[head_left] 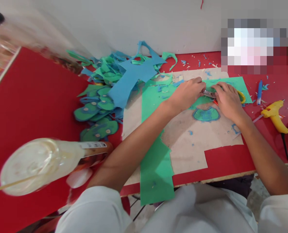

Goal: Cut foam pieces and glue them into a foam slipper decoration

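A pair of scissors with metal blades (209, 94) and a yellow handle (241, 96) lies between my two hands, over a green felt sheet (241, 84). My right hand (227, 98) is closed over the scissors and covers part of them. At the blade end, my left hand (191, 92) has its fingers curled together; what they pinch is hidden. Just below the hands, a green and blue layered felt cut-out (206, 114) rests on a beige sheet (182, 142). A small red piece (215, 102) shows beside my right hand.
Blue and green felt scraps (134, 69) are heaped at the left, above stacked felt cut-outs (95, 108). A lidded plastic cup (41, 165) with a straw stands front left. On the right are a yellow glue gun (276, 115) and a blue marker (259, 92).
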A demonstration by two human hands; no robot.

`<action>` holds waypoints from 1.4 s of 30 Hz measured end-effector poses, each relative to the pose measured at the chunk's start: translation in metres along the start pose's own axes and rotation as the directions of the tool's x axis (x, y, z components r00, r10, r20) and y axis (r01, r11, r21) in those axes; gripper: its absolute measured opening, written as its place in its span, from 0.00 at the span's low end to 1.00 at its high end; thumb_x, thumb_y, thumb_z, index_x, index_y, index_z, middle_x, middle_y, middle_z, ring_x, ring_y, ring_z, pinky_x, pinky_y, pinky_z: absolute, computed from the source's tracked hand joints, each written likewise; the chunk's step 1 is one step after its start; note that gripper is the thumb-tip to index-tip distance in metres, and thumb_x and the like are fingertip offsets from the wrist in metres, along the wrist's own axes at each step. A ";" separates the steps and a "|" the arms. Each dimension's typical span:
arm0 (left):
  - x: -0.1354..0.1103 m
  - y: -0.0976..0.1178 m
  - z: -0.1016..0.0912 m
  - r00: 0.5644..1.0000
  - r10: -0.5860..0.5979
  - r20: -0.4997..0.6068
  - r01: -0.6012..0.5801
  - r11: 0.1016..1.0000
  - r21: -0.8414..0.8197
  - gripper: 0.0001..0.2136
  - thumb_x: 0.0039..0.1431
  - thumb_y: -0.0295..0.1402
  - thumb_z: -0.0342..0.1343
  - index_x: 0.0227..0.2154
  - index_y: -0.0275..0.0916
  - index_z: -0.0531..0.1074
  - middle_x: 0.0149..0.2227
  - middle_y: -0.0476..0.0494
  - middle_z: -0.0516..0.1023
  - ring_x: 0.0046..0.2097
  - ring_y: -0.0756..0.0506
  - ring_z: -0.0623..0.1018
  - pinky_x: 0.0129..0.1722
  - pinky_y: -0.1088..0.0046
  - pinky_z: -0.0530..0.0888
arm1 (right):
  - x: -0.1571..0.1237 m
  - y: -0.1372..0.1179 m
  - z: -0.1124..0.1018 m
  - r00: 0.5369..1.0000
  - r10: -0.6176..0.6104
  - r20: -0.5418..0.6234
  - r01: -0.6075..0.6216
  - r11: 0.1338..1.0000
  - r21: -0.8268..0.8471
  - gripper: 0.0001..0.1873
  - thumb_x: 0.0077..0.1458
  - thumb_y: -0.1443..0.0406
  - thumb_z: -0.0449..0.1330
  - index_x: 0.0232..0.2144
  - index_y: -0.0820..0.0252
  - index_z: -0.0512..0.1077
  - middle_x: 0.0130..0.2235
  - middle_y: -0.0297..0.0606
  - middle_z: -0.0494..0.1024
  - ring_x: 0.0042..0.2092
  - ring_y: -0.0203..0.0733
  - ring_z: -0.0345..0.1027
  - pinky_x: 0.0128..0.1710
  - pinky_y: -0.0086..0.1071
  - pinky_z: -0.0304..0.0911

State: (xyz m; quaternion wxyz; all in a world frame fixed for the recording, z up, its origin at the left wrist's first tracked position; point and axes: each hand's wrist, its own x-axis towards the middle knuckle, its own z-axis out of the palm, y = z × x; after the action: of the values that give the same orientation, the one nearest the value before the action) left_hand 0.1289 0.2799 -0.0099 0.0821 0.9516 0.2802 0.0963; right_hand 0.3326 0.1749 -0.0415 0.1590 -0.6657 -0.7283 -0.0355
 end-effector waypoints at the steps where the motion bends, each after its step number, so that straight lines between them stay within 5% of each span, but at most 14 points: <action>1: 0.000 0.001 0.001 1.000 -0.007 -0.003 0.007 1.000 -0.005 0.09 0.77 0.27 0.54 0.49 0.38 0.80 0.51 0.39 0.82 0.51 0.42 0.83 0.42 0.66 0.72 | 0.000 0.000 0.000 1.000 -0.001 0.001 0.001 1.000 -0.001 0.24 0.75 0.68 0.48 0.66 0.57 0.74 0.65 0.55 0.77 0.65 0.64 0.70 0.64 0.58 0.66; 15: 0.004 0.004 0.003 0.996 -0.094 0.013 0.094 0.994 -0.051 0.09 0.75 0.28 0.57 0.49 0.38 0.82 0.52 0.38 0.83 0.52 0.40 0.84 0.42 0.66 0.74 | -0.001 -0.002 0.000 1.000 0.000 -0.014 0.000 1.000 0.022 0.25 0.75 0.67 0.47 0.65 0.56 0.74 0.64 0.54 0.78 0.64 0.64 0.70 0.64 0.59 0.66; 33: 0.001 -0.012 0.009 0.990 0.119 -0.078 -0.121 0.993 -0.016 0.10 0.75 0.28 0.54 0.47 0.38 0.81 0.49 0.37 0.83 0.51 0.40 0.82 0.48 0.63 0.75 | 0.000 -0.003 -0.002 1.000 0.010 -0.003 -0.010 0.999 0.033 0.25 0.74 0.68 0.48 0.66 0.52 0.74 0.65 0.52 0.78 0.65 0.65 0.70 0.64 0.60 0.66; 42: 0.002 -0.016 0.008 0.991 0.131 -0.031 -0.131 0.991 -0.009 0.09 0.77 0.30 0.55 0.48 0.37 0.81 0.50 0.36 0.84 0.50 0.39 0.83 0.47 0.63 0.74 | 0.000 -0.003 -0.003 1.000 0.010 0.015 -0.010 1.000 0.028 0.26 0.74 0.68 0.48 0.66 0.55 0.74 0.65 0.53 0.77 0.65 0.65 0.69 0.64 0.59 0.65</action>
State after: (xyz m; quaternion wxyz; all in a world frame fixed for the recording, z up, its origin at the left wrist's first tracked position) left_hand 0.1244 0.2933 -0.0206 0.0767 0.9659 0.2177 0.1175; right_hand 0.3299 0.1733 -0.0378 0.1633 -0.6671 -0.7266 -0.0195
